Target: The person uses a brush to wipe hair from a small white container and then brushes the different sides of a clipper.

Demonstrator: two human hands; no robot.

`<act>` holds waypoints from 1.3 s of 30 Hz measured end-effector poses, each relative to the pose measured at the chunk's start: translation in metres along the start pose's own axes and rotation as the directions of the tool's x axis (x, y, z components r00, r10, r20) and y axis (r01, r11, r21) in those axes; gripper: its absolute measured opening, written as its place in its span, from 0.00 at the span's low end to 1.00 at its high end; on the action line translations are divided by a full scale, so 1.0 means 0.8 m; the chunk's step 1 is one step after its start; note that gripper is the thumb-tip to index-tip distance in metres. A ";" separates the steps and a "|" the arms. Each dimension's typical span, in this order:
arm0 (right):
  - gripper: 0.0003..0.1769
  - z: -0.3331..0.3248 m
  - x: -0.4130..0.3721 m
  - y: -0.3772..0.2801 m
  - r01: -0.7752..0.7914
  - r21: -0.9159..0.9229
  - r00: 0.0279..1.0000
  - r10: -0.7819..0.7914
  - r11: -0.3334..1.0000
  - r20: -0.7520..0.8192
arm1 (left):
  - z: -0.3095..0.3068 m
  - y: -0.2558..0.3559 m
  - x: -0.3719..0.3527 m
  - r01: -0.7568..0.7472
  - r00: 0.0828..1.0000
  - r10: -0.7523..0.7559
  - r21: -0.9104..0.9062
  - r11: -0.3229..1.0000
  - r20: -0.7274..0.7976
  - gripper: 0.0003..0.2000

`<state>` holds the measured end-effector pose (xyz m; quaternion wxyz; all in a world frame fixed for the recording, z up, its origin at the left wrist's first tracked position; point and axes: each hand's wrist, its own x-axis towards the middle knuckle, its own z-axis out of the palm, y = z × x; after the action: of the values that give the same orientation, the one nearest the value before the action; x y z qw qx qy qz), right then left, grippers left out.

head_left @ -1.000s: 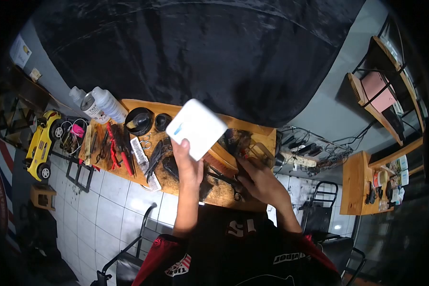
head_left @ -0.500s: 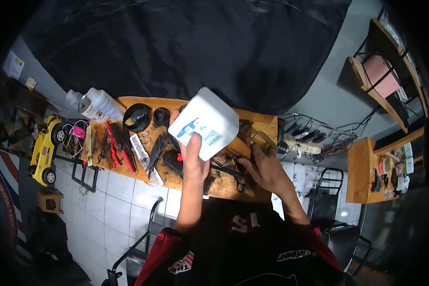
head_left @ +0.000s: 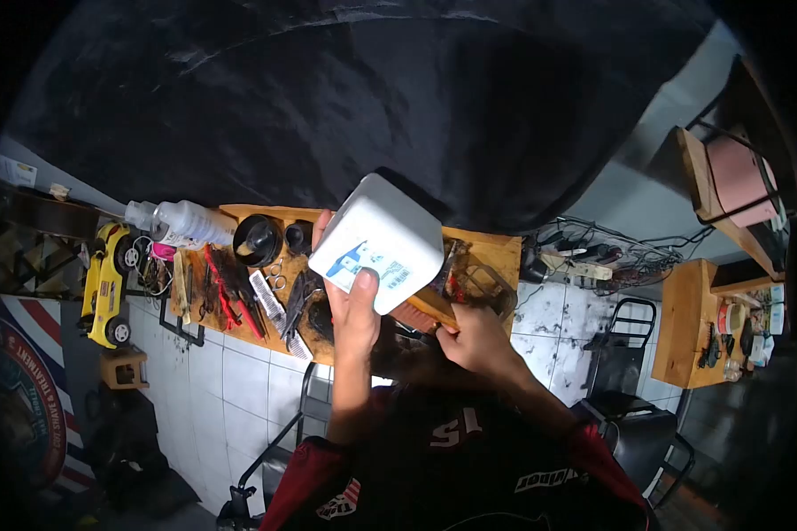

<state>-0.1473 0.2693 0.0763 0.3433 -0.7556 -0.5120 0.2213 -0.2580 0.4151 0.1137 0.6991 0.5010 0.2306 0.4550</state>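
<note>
My left hand (head_left: 356,310) is closed around a white plastic container (head_left: 385,234), lifted above the wooden table. Blue print and a barcode show on its near side, and my thumb presses below them. My right hand (head_left: 483,341) grips a wooden brush (head_left: 436,305) with brown bristles, close to the container's lower right corner. Part of the brush is hidden behind the container. Left of my left hand lie a white comb (head_left: 279,314) and silver scissors (head_left: 276,276).
The wooden table (head_left: 505,252) carries a black bowl (head_left: 259,239), red-handled tools (head_left: 226,288) and bottles (head_left: 186,221) at its left end. A black cloth (head_left: 328,106) hangs beyond it. A yellow toy car (head_left: 108,283) is at left, a black chair (head_left: 629,425) at right.
My right hand has picked up the wooden brush from the table and moved left toward the container. My left hand still holds the container. The view has shifted slightly.
</note>
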 end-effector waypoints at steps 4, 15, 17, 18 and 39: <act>0.14 -0.008 0.026 -0.003 -0.121 -0.133 0.993 0.117 0.984 -0.033 | -0.005 0.005 0.012 -0.078 0.997 0.078 0.039 0.996 0.014 0.48; 0.17 0.042 0.038 -0.077 -0.118 -0.165 0.980 0.088 0.979 -0.178 | -0.076 0.021 0.035 -0.033 0.998 0.039 -0.144 0.989 0.039 0.39; 0.16 0.056 0.045 -0.099 -0.283 -0.213 0.920 0.202 0.935 -0.336 | -0.108 0.029 0.039 -0.098 0.980 0.108 -0.069 0.993 0.168 0.35; 0.17 0.063 0.047 -0.115 -0.319 -0.288 0.905 0.201 0.903 -0.374 | -0.120 0.033 0.038 -0.064 0.982 0.079 -0.088 0.994 0.174 0.35; 0.14 0.160 0.048 -0.169 -0.279 -0.214 0.910 0.186 0.936 -0.371 | -0.191 0.057 0.072 0.087 0.947 0.040 -0.374 0.923 0.319 0.47</act>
<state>-0.3050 0.3745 0.0928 0.2952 -0.8773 -0.3742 0.0556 -0.3676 0.5440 0.1031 0.8169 0.4192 0.0266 0.3953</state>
